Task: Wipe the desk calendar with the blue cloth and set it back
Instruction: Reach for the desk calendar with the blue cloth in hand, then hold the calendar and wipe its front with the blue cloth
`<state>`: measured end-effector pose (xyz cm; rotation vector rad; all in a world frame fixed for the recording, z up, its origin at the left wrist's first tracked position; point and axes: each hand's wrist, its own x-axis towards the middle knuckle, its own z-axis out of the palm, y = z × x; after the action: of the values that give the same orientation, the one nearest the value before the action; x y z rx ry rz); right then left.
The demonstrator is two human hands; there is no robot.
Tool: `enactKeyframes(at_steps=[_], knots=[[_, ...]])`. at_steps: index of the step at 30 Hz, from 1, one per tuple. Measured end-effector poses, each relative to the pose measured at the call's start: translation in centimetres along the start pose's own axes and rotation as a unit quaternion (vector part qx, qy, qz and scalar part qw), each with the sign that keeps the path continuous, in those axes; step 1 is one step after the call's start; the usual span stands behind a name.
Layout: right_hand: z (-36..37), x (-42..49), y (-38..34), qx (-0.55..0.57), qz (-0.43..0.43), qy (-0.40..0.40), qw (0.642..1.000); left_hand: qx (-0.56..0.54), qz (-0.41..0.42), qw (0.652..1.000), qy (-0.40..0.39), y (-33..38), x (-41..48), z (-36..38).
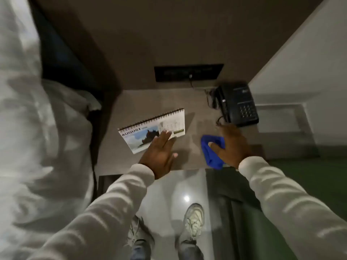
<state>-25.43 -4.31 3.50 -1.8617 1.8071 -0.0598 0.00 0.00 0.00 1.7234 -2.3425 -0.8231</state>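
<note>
A spiral-bound desk calendar (148, 128), showing an August page with a landscape photo, stands on the small brown desk (187, 102), left of centre. My left hand (159, 154) reaches toward it with fingers spread, the fingertips touching its lower front edge. My right hand (231, 145) rests on the desk to the right, holding a crumpled blue cloth (212, 152) against the surface near the desk's front edge.
A black telephone (238, 106) with its cord sits at the desk's back right corner. A dark socket panel (187, 72) is on the wall behind. A pale curtain (33, 128) hangs at the left. My shoes (193, 222) stand on the glossy floor below.
</note>
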Motion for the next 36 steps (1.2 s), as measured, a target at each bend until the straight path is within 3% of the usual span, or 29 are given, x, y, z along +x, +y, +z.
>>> enactKeyframes(at_steps=[4, 7, 11, 15, 18, 22, 29, 33, 36], knots=[[7.5, 1.0, 3.2, -0.091, 0.043, -0.025, 0.995, 0.027, 0.025, 0.999, -0.010, -3.3, 0.1, 7.3], [11.4, 1.7, 4.6, -0.132, 0.063, -0.003, 0.989, 0.060, 0.037, 0.997, -0.002, -5.6, 0.1, 11.4], [14.1, 2.3, 5.2, -0.146, 0.076, 0.048, 0.985, 0.140, 0.035, 0.990, 0.001, -7.2, -0.1, 14.3], [14.2, 2.7, 5.5, -0.141, 0.065, 0.088, 0.984, 0.142, 0.032, 0.989, -0.009, -7.0, 0.0, 14.0], [13.1, 3.2, 5.2, -0.086, 0.078, 0.088, 0.989, 0.114, 0.044, 0.992, -0.018, -6.5, -0.5, 12.1], [12.0, 1.6, 3.5, 0.082, 0.088, 0.108, 0.987, 0.141, 0.085, 0.986, 0.011, -6.1, -2.1, 7.6], [15.9, -1.7, -4.8, 0.265, 0.035, 0.220, 0.938, 0.199, 0.125, 0.968, 0.084, -7.1, -0.1, -3.4], [18.9, -0.7, -9.3, 0.387, 0.055, 0.213, 0.896, 0.277, 0.155, 0.948, 0.008, -8.6, 4.4, -7.7], [21.1, 0.6, -11.5, 0.397, 0.069, 0.244, 0.882, 0.298, 0.207, 0.928, -0.084, -10.0, 7.0, -8.9]])
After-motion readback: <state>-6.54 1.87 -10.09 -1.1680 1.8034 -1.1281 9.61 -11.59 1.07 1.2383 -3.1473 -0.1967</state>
